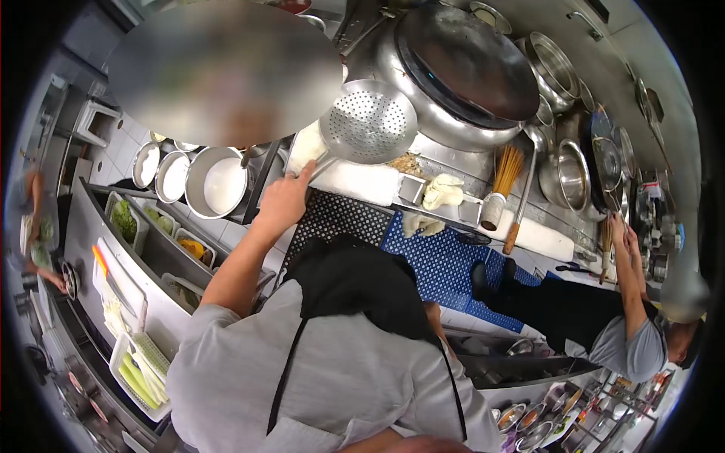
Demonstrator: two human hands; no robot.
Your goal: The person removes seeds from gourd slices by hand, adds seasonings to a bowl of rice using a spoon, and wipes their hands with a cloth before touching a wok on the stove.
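My left hand [285, 201] reaches forward with its fingers closed at the handle of a perforated skimmer [368, 121]. The skimmer's round bowl rests over the stove's front edge, beside a large dark wok [468, 64]. Beneath and beside its handle lies a white folded cloth [359, 181] along the edge. My right hand does not show; only a bit of that arm is visible beside the black apron. To the right of the skimmer are a crumpled pale cloth [443, 192], a bamboo wok brush [504, 180] and a wooden-handled ladle [522, 198].
Pots with white contents [225, 185] stand at left. Vegetable baskets [124, 219] and a cutting board with a knife [117, 283] line the left counter. A co-worker [627, 325] stands at right, hands near other woks. A blue mat [423, 253] covers the floor.
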